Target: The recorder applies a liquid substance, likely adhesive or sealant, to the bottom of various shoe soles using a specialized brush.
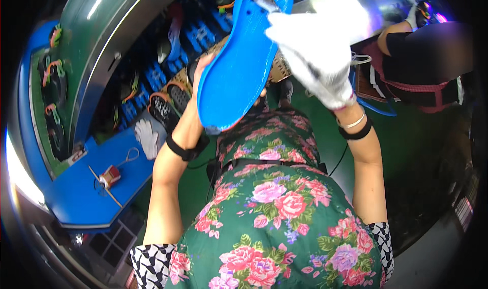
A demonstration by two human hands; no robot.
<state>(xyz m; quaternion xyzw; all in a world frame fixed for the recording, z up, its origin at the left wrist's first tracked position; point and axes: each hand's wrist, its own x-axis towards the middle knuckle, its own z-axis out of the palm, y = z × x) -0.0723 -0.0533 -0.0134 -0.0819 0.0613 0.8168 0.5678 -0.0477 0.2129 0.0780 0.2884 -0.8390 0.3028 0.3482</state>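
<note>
Raised in front of me is a blue shoe sole (235, 70) with a raised rim, its inner face toward me and a small red mark at the heel. My bare left hand (202, 74) grips it along the left edge, and the fingers behind it are mostly hidden. My right hand (317, 60), in a white glove, is closed on a small brush. The dark grey bristles of the brush (265, 2) touch the sole near the toe end, and its handle is hidden in the glove.
At left, a blue table (76, 192) bears a white glove (147, 138) and a red tin (109, 177) with a stick and wire. Dark shoes (165, 106) sit beyond my left forearm; more line the green machine (117, 29). A person (417, 60) is at right.
</note>
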